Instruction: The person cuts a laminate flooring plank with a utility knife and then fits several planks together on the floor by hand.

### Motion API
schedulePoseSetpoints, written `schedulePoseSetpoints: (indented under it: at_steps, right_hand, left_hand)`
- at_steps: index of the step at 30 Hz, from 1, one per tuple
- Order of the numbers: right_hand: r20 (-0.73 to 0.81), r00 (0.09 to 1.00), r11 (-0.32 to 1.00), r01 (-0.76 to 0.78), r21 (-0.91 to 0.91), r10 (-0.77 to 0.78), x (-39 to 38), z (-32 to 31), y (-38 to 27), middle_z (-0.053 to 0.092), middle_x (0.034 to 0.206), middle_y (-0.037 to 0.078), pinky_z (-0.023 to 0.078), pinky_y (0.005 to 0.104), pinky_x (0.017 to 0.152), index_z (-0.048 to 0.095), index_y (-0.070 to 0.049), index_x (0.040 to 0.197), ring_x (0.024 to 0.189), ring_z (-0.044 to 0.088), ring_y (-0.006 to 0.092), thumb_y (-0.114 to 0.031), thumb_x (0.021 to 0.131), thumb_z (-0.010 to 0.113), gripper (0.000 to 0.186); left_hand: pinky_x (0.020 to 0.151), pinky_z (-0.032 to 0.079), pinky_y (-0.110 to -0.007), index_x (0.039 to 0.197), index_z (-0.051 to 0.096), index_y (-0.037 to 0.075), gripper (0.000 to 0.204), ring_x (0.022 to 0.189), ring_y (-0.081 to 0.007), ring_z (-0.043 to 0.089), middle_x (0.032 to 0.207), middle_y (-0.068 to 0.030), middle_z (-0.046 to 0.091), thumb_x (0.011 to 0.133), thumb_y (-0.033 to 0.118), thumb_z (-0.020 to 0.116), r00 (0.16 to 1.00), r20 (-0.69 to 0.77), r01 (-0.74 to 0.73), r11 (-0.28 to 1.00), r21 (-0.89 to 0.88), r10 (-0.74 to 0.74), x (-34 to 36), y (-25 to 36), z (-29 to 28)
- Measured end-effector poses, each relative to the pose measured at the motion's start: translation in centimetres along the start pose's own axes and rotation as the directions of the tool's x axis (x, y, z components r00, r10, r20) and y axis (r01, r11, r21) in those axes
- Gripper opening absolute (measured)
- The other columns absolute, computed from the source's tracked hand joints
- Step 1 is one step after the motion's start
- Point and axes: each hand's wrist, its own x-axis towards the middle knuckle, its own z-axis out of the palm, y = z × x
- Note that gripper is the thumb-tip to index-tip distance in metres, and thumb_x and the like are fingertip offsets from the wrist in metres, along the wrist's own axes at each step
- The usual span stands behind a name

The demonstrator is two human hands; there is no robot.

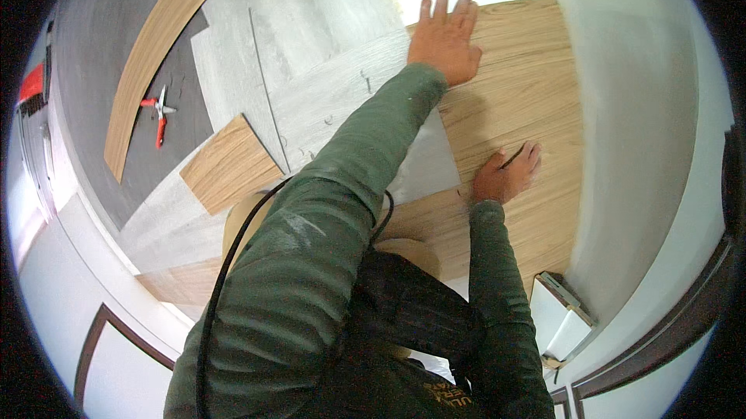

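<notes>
Clearly, the left hand (447,44) lies fingers spread over the far edge of the wood-look plank (528,46); the right hand (507,173) blurs nearer, and I can't tell whether it pinches anything. Flat, even palm pressure seems wise. Red-handled snips (161,109) lie left; a black cord (209,310) could snag.
</notes>
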Motion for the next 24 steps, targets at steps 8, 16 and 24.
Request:
schedulePoseSetpoints:
  at_steps: [8,16,24]
  right_hand:
    - [-0.119,0.979,0.985,0.172,0.032,-0.167,0.0,0.3,0.1,0.042,0.142,0.033,0.028,0.0562,0.111,0.049,0.010,0.132,0.132,0.037,0.0491,-0.023,0.090,0.051,0.054]
    - [-0.161,0.952,0.963,0.268,0.025,-0.261,0.0,1.3,1.3,0.039,0.144,0.033,0.026,0.0560,0.112,0.045,0.012,0.133,0.134,0.036,0.0475,-0.025,0.094,0.047,0.054]
    - [-0.121,0.958,0.966,0.258,-0.018,-0.259,-0.3,1.5,0.8,0.038,0.144,0.034,0.027,0.0561,0.112,0.043,0.012,0.135,0.134,0.037,0.0470,-0.029,0.097,0.045,0.056]
  left_hand:
    - [0.118,0.014,-0.056,0.148,0.038,0.006,0.074,0.148,-0.0387,0.015,0.158,-0.0103,0.028,0.088,0.046,0.054,0.999,0.043,0.031,0.998,-0.054,-0.029,-0.1,-0.3,-0.5]
    - [0.117,0.014,-0.058,0.133,0.050,0.002,0.063,0.147,-0.0398,0.018,0.153,-0.0196,0.031,0.085,0.042,0.060,0.994,-0.072,0.065,0.984,-0.167,-0.078,2.5,0.3,-2.3]
    - [0.114,0.023,-0.058,0.136,0.049,0.003,0.070,0.140,-0.0430,0.029,0.148,-0.0221,0.037,0.085,0.048,0.062,0.982,-0.145,0.081,0.967,-0.244,-0.118,2.4,-2.0,-0.2]
